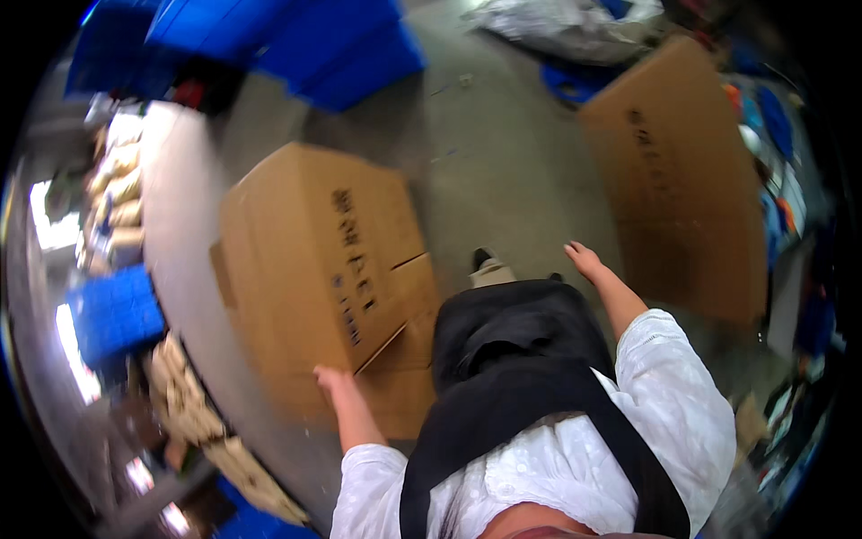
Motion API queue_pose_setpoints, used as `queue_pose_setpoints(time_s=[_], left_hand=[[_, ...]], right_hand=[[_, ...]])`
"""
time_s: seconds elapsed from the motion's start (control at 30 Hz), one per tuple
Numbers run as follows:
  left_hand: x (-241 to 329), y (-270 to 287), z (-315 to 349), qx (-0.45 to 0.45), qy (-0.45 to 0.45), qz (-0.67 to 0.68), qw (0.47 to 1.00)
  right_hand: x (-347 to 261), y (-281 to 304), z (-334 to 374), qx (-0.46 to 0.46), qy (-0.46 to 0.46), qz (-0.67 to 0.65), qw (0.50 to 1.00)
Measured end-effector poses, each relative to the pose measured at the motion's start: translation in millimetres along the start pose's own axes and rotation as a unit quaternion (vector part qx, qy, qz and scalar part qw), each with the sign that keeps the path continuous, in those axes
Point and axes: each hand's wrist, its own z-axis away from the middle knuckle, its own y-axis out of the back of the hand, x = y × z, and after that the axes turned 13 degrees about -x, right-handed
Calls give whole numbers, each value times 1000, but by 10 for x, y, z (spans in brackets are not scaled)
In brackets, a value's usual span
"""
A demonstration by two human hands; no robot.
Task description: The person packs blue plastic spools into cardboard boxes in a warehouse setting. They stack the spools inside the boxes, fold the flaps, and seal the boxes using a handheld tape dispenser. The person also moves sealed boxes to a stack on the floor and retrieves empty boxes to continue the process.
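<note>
The box (314,234) is at the person's left, the left hand (338,388) at its near flap (400,402); whether those fingers are clamped, I cannot tell. The right hand's (585,259) fingers stretch out empty, so a one-sided pull could twist the box.

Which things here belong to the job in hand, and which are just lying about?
Seemingly in the job:
left cardboard box, nearest the left hand; contact unclear

Seemingly lying about:
right cardboard piece, apart from the empty right hand
blue containers at the top
grey sheeting
</note>
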Motion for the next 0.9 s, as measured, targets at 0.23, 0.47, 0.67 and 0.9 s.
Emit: queue_pose_setpoints(time_s=[0.23,0.47,0.67,0.9], left_hand=[[-1141,160,493,-289,66,-504,811],[-1726,-2394,1160,-673,-135,-586,432],[-1184,-4013,3080,-706,26,-313,635],[-1787,-3808,3567,-784,44,-362,502]], right_hand=[[2599,1333,2195,472,-138,-279,825],[2863,250,2888,505,-153,-514,676],[2364,223,2859,303,-163,-252,904],[2645,2202,2456,423,-95,-92,897]])
